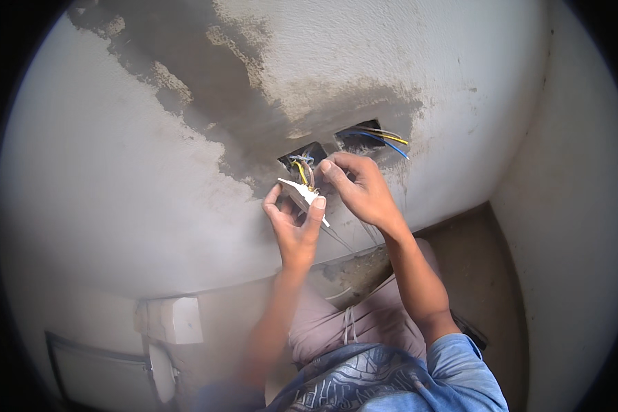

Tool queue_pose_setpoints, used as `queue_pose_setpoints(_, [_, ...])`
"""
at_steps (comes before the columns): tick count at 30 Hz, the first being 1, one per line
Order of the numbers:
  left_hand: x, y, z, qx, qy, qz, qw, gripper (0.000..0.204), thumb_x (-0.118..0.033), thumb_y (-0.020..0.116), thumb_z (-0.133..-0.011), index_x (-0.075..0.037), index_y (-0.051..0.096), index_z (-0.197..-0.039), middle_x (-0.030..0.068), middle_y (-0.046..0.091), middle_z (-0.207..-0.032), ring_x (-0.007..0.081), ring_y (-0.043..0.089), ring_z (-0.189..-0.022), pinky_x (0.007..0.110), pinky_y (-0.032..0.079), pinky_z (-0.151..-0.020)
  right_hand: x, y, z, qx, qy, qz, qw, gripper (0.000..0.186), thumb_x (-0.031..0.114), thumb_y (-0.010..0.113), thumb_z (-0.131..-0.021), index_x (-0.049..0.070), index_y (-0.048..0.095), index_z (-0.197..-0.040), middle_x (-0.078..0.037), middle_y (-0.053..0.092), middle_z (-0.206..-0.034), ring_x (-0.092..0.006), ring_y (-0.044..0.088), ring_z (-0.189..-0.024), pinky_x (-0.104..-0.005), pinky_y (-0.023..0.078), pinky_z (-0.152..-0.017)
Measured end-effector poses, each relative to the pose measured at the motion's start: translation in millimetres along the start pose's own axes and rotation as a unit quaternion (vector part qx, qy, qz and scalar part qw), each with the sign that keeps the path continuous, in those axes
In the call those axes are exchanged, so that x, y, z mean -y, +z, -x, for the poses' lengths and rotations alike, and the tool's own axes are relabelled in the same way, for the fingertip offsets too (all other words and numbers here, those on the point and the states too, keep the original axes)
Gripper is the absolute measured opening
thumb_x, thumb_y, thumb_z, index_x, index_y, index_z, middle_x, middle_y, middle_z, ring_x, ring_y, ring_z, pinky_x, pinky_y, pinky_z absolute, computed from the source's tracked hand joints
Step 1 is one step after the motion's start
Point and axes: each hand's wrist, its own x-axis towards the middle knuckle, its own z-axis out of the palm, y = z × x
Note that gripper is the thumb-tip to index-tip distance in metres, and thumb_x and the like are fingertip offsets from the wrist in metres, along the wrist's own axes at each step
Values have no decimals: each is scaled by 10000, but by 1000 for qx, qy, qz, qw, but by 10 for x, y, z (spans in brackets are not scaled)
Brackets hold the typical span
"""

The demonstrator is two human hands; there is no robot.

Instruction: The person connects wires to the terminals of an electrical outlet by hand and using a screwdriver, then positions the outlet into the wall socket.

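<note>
My left hand grips a white wall plate, probably a socket or switch, by its edges, holding it tilted just below the left wall box. Yellow and brown wires run from that box to the back of the plate. Close beside these wires is my right hand, thumb and forefinger pinched together. Whatever may be between those fingertips is too small to make out. The right wall box lies just beyond my right hand, with blue, yellow and brownish wires sticking out of it.
Dark patches of fresh-looking plaster surround the boxes on the white wall. A side wall meets it at the right. Below, the brown floor shows beside my legs. A white box stands at the lower left, near a dark-framed panel.
</note>
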Motion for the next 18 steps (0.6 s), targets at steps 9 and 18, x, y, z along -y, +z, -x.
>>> queue_pose_setpoints(9, [-130, -18, -15, 52, 55, -59, 995, 918, -241, 803, -856, -62, 204, -1528, 221, 469, -1377, 288, 542, -1236, 421, 464, -1049, 111, 31, -71, 72, 39, 1, 997, 246, 197, 662, -956, -26, 707, -863, -15, 638, -693, -61, 522, -692, -277, 433, -618])
queue_pose_setpoints(18, [-91, -52, -22, 69, 73, -90, 991, 881, -316, 751, -910, -40, 184, -1524, 241, 476, -1358, 282, 547, -1218, 426, 459, -1043, -86, -52, -11, 79, 2, -54, 995, 219, 162, 625, -942, -30, 726, -960, -80, 696, -796, -117, 578, -714, -311, 473, -667])
